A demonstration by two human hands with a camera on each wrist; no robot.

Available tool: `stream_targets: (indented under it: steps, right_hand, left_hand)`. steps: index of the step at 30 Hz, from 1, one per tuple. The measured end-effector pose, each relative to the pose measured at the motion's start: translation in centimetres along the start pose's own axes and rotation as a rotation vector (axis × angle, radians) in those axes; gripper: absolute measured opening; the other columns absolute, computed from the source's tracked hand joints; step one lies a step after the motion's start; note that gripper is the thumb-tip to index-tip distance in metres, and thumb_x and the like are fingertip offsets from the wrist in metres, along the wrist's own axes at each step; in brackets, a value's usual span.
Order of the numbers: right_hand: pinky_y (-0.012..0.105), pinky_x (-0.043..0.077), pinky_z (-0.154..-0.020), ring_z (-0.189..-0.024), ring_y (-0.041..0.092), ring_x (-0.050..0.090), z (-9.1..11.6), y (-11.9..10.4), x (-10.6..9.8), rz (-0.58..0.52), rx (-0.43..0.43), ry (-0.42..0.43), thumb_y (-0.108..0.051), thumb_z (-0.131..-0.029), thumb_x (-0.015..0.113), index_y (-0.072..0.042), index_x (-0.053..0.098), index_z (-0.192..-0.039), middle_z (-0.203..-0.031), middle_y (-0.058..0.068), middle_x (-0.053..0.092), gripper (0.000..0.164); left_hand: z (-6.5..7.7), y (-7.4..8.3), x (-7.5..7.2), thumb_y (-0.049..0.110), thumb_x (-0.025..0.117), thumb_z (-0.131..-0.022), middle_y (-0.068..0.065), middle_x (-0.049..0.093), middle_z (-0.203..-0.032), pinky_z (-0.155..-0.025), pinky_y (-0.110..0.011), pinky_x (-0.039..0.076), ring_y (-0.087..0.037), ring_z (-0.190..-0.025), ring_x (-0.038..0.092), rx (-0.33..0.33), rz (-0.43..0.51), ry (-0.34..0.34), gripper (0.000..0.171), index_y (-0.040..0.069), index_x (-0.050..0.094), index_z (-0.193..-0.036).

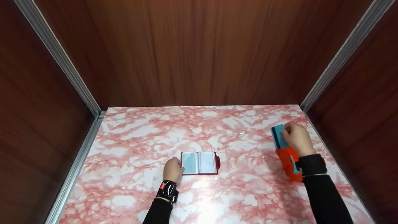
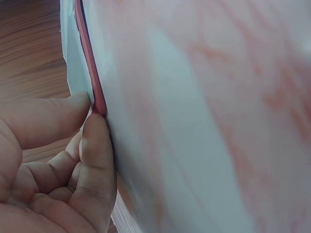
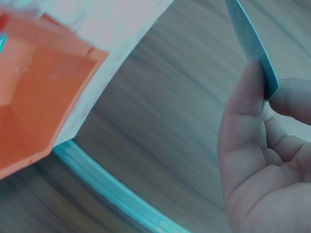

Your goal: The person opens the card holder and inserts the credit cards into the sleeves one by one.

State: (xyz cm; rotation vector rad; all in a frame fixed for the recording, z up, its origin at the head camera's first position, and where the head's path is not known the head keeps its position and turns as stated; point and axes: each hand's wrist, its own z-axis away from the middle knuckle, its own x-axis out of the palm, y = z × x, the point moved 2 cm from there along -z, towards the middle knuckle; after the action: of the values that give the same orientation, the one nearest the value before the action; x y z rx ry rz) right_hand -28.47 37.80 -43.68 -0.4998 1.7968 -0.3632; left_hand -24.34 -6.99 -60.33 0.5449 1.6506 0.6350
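Observation:
A small red card holder lies spread flat on the table, clear sleeves facing up, a pale blue-green card showing in its left sleeve. My left hand pinches the holder's left edge between thumb and forefinger; the left wrist view shows the red rim between the fingertips. At the right, my right hand pinches a blue card with a dark stripe, held above an orange open box. Another blue card shows inside that box, partly hidden by my right wrist.
The table has a pink and white marbled top. Dark wood panels rise at the back and both sides, with metal rails along the corners. The holder's clasp tab sticks out on its right.

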Motion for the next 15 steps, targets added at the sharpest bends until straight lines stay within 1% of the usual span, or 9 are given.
stream_targets:
  steps: [4,9,15]
  right_hand:
    - [0.057,0.052,-0.079,-0.083,0.039,0.058,-0.3,-1.2,0.8,-0.022,0.015,-0.006,-0.004,-0.095,0.060,0.012,0.059,-0.111,-0.098,0.029,0.062,0.023]
    - [0.055,0.052,-0.081,-0.086,0.038,0.057,-0.7,-2.5,1.8,-0.047,0.035,-0.037,-0.006,-0.095,0.060,0.011,0.057,-0.112,-0.099,0.027,0.061,0.024]
    - [0.051,0.050,-0.082,-0.088,0.036,0.057,-1.1,-3.8,3.0,-0.092,0.031,-0.051,-0.007,-0.096,0.059,0.009,0.058,-0.111,-0.099,0.025,0.061,0.023]
  left_hand:
    - [0.0,0.1,0.1,0.000,0.080,-0.070,-0.008,0.062,-0.073,-0.075,-0.046,0.051,-0.031,-0.073,0.062,-0.024,0.006,-0.013,0.021,-0.001,0.063,-0.083]
    - [0.0,0.1,0.1,0.000,0.080,-0.070,-0.007,0.061,-0.072,-0.073,-0.046,0.051,-0.031,-0.072,0.061,-0.011,-0.003,-0.008,0.020,0.000,0.063,-0.081]
    - [0.0,0.1,0.1,0.000,0.080,-0.070,-0.007,0.061,-0.072,-0.073,-0.046,0.051,-0.031,-0.072,0.062,-0.009,-0.003,-0.004,0.021,0.000,0.063,-0.081]
